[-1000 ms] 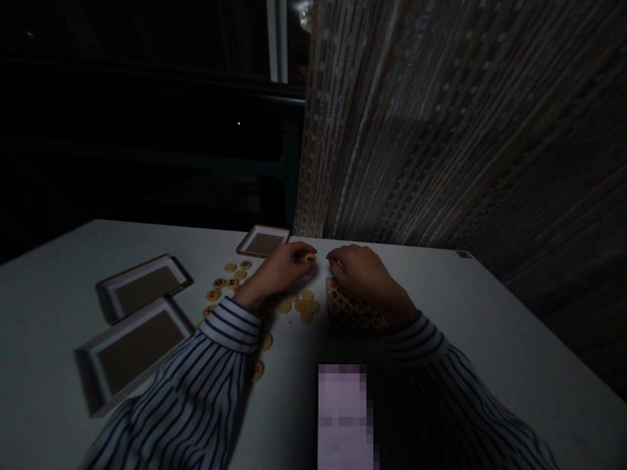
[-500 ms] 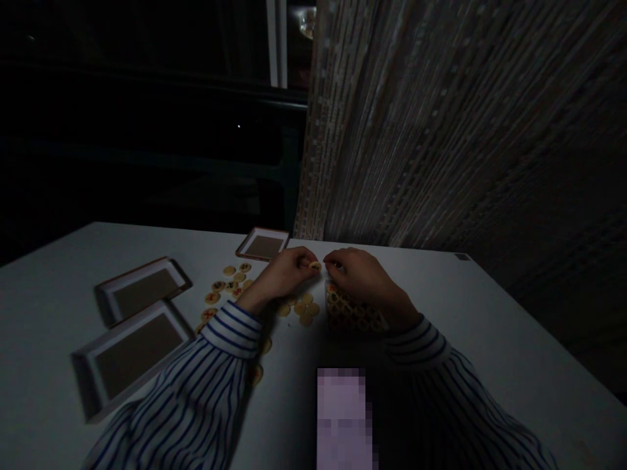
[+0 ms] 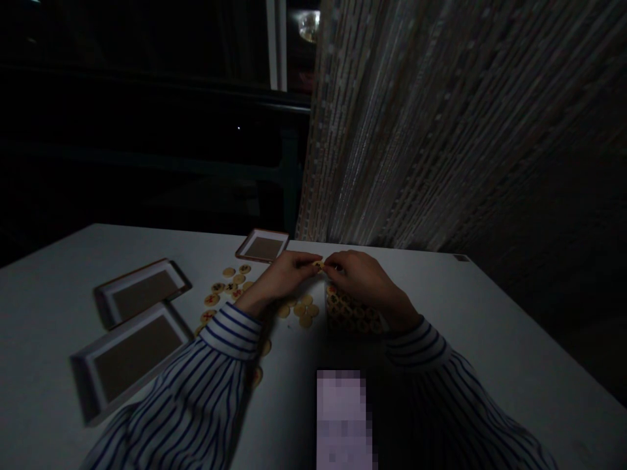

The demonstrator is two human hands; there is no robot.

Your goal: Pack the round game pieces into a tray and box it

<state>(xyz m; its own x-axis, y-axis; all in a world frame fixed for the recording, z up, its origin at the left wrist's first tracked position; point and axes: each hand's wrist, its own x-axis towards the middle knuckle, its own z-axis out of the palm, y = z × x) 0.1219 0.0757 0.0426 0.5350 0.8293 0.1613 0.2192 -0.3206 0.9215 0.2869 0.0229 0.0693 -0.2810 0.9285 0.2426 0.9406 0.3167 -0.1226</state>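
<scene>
Above the filled tray (image 3: pixel 353 312), a flat-held round disc (image 3: pixel 319 264) pinched between left hand (image 3: pixel 284 277) and right hand (image 3: pixel 360 275).

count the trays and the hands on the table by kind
trays: 3 — near left, behind it, small far one
hands: 2 — left hand, right hand, both pinching one round piece
total: 5

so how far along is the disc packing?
Done: several rows of round game discs already sit in the tray under the right hand. In hand: left hand and right hand pinch one disc together above the tray's far end. Left: loose discs scattered on the white table, and three box trays hold none.
</scene>
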